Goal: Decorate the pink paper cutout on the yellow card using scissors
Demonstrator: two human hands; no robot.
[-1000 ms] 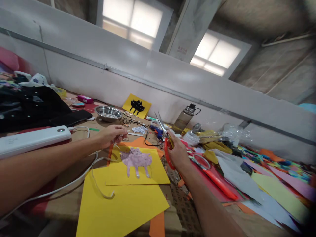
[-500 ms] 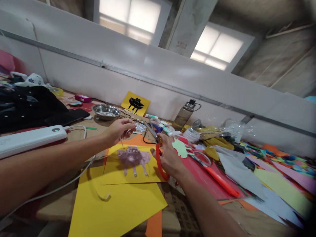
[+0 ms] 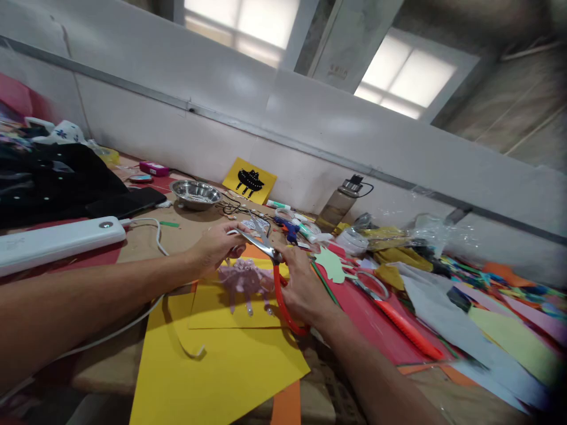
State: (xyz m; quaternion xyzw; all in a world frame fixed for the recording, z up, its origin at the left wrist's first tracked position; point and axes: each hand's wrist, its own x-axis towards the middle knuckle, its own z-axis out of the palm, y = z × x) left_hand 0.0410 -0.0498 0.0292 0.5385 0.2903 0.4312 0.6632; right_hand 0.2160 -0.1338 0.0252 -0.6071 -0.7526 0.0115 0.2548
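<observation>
My right hand (image 3: 303,289) grips red-handled scissors (image 3: 270,265), their open steel blades pointing left toward my left hand (image 3: 219,247). My left hand is pinched shut on something small and pale right at the blade tips; I cannot make out what. Below both hands lies a yellow sheet (image 3: 208,307) bearing a pink beaded animal cutout (image 3: 245,278). A larger yellow sheet (image 3: 221,369) lies under it, nearer to me.
A steel bowl (image 3: 195,193), a yellow card with a black figure (image 3: 249,179) and a water bottle (image 3: 340,203) stand by the wall. A white box (image 3: 57,239) with a cable lies left. A second pair of red scissors (image 3: 390,310) and many coloured paper sheets (image 3: 487,330) lie right.
The scissors have swung down from pointing up to pointing left, their blades now reaching my left hand. My left hand rose slightly toward them.
</observation>
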